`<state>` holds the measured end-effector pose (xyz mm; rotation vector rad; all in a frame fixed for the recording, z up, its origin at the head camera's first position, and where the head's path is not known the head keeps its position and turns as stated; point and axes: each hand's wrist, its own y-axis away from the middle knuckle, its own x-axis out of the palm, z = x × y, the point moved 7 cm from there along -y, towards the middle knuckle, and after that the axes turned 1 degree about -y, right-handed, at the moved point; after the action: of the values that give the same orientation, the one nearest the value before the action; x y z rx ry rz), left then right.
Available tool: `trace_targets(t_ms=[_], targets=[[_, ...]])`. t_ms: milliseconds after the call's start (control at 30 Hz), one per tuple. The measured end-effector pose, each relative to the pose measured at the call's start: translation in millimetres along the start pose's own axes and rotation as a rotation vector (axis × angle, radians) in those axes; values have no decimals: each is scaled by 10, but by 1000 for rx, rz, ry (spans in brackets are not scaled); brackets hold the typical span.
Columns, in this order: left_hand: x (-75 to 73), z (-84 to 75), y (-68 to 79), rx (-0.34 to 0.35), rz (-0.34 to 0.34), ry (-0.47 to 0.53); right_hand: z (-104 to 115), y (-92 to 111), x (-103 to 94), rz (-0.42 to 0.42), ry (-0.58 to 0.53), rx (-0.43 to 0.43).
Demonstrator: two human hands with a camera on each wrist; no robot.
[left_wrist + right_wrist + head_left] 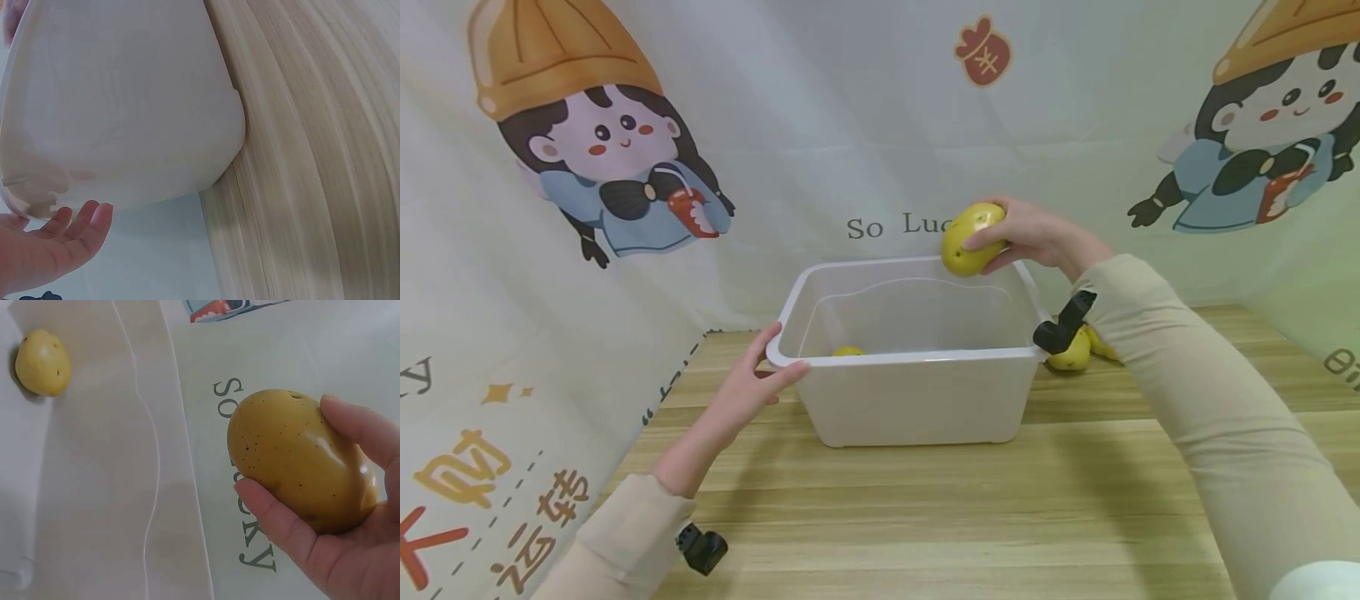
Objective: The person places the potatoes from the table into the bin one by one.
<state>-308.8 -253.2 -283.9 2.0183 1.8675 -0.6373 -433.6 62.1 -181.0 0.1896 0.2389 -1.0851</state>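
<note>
My right hand (pixel 1033 237) holds a large yellow potato (pixel 972 239) with dark specks, fingers and thumb on opposite sides of it. The potato is raised near the back right rim of a white plastic bin (pixel 917 400). Through the right wrist view, the same potato (pixel 303 459) shows close up, and another potato (pixel 42 362) lies on the bin's floor. At the bin's near left corner, my left hand (pixel 752 387) grips the rim, thumb along the front edge. From the left wrist, that hand's fingers (pixel 87 231) curl beneath the rim.
Beyond the bin's right side, several yellow potatoes (pixel 1070 352) lie on the wooden table (pixel 880 517), partly hidden by my right forearm and its wrist camera (pixel 1063 323). A printed cloth backdrop (pixel 850 108) rises behind and to the left.
</note>
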Motion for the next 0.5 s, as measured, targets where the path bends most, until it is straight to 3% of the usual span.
trace_targets(t_ms=[500], targets=[[7,-17,10,-3,0,5,-28,-89,130,18,48,18]])
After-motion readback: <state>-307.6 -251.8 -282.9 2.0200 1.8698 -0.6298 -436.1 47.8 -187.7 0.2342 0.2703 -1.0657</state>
